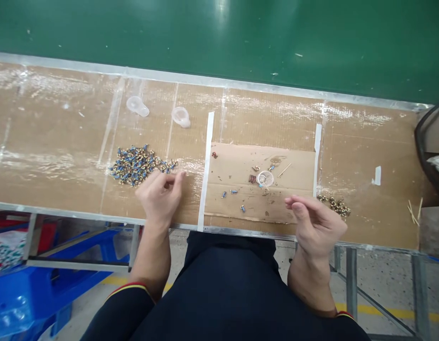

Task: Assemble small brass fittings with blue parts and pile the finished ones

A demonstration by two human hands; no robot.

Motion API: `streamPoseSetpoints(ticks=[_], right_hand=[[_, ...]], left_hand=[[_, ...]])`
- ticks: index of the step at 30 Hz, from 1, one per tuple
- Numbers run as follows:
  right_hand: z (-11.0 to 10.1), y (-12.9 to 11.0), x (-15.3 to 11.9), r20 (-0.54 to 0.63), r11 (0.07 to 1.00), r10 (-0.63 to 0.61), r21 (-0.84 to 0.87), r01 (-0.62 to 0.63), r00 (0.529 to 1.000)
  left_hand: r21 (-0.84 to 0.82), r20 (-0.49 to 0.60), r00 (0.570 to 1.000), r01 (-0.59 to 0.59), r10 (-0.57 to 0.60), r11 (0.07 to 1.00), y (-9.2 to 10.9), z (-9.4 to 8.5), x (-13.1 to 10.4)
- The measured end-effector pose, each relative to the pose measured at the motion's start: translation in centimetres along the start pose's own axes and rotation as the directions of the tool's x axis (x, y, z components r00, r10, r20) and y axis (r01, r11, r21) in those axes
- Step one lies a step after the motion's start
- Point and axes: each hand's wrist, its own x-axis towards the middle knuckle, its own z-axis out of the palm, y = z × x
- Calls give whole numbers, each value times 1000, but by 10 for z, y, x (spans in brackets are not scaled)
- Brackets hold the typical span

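Observation:
My left hand is closed, its fingers curled, at the lower right edge of a pile of small blue and gold pieces. Whatever it may hold is hidden. My right hand has thumb and fingertips pinched together near the right edge of a cardboard sheet; anything between them is too small to make out. Beside that hand lies a heap of gold and dark pieces. A small clear cup stands on the sheet, with a thin stick and several loose blue pieces around it.
Two translucent plastic items lie at the back left of the cardboard-covered table. Behind it runs a green surface. Thin sticks lie at the far right. Blue plastic bins stand below left.

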Motion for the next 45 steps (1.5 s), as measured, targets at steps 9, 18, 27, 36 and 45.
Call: streamPoseSetpoints(ticks=[9,18,27,36,45], right_hand=[[-3,27,33,162,929,-28,-360,85,986],[20,20,49,257,944,-42,-307,123,965],[22,13,56,249,947,-30,-304,108,968],[27,12,59,233,945,4,-319,73,972],[30,9,63,257,949,-55,-288,131,965]], left_hand=[[-293,564,785,-100,257,951,69,25,-13],[-314,523,805,-125,282,941,58,31,-10],[-527,251,948,-37,197,849,57,31,-15],[-668,241,949,313,-202,675,55,23,-23],[-707,384,902,423,-194,567,65,20,-23]])
